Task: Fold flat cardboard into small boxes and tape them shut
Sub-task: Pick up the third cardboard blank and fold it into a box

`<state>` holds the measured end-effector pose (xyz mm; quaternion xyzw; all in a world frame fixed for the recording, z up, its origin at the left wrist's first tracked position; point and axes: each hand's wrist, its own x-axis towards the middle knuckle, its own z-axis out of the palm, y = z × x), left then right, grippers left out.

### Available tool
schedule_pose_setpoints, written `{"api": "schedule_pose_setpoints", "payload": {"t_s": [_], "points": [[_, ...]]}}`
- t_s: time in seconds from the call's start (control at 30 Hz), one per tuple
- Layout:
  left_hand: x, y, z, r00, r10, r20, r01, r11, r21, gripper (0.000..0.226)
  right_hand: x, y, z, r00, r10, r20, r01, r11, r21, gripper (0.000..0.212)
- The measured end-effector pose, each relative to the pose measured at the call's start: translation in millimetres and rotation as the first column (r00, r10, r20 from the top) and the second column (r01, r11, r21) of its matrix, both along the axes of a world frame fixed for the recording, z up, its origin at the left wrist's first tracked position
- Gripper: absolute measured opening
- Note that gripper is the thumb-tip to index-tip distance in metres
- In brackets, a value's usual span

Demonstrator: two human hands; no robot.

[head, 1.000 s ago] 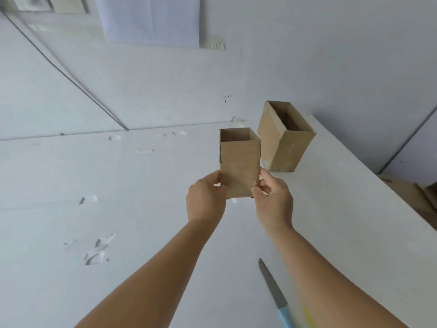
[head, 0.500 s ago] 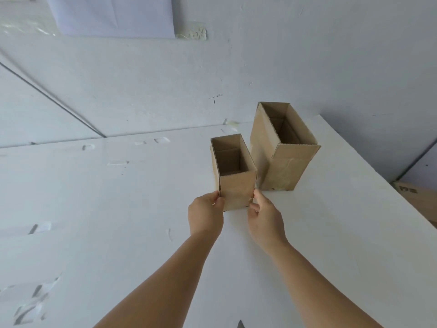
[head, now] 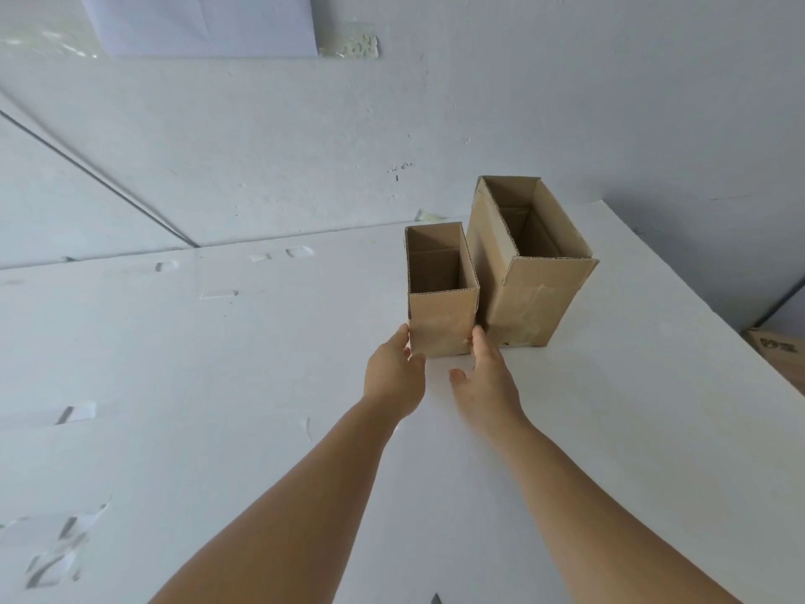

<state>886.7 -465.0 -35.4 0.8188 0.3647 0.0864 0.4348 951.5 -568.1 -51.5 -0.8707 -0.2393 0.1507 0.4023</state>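
Head view. 2 cardboard boxes, both upright and open-topped, on the white surface [head: 218, 385]. Small box [head: 441, 318]: landmark. Large box [head: 533, 298]: just beside it on its right, clear tape on the near face. Left hand [head: 394, 377]: at the small box's lower left corner, fingers touching it, relaxed. Right hand [head: 485, 379]: at its lower right corner, fingers spread, fingertips touching. Cardboard carton [head: 784, 355]: far right, off the surface.

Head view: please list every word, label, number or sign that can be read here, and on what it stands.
No text can be read with certainty.
Cardboard box at the right edge: dark print, too blurred to read.
Small box: no print visible.
Large box: no print visible.
Paper on the wall: looks blank.
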Motion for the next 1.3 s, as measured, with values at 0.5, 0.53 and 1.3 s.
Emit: {"api": "schedule_pose_setpoints", "payload": {"t_s": [0.5, 0.53, 1.3], "points": [[-124, -4, 8, 0.874, -0.181, -0.452, 0.415, 0.762, 0.497, 0.056, -85, -25, 18, 0.843, 0.485, 0.232, -0.281, 0.766, -0.579, 0.059], [-139, -2, 8, 0.875, -0.171, -0.453, 0.41, 0.759, 0.506, 0.057, -99, -24, 20, 0.833, 0.5, 0.234, -0.295, 0.762, -0.577, 0.06], [-646, 34, 56, 0.894, 0.275, -0.353, -0.021, 0.814, 0.58, 0.057, -552, 72, 71, 0.57, 0.795, 0.206, -0.652, 0.591, -0.475, 0.063]]}}
